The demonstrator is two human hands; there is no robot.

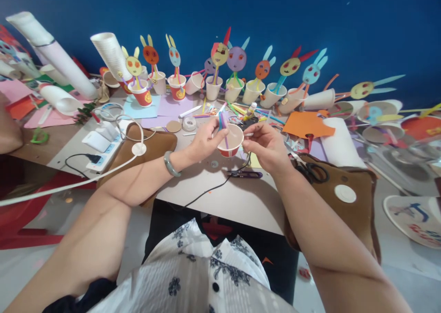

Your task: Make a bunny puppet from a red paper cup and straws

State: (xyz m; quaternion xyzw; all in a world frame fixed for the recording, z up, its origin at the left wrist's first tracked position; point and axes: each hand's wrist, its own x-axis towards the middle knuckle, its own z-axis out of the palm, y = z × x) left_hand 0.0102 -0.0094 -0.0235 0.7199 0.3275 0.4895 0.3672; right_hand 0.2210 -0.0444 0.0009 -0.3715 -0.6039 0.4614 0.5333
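Note:
A paper cup (230, 150), red outside and pale inside, is held over the table in front of me with its mouth up. My left hand (207, 141) is closed at its left rim, pinching purple and blue strips (223, 122) that reach down into the cup. My right hand (266, 144) is at the right rim, thumb and fingers brought together; whatever is between them is too small to make out. Purple-handled thread snips (245, 174) lie just below the cup. Black-handled scissors (312, 170) rest beside my right forearm.
Rabbit-faced figures in cups, such as a red cup (177, 89), line the blue wall. Nearer lie a tape roll (189, 123), orange paper (305, 124) and a white roll (341, 141). A power strip (106, 152) with cables stands left; a brown cushion (341, 212) lies right.

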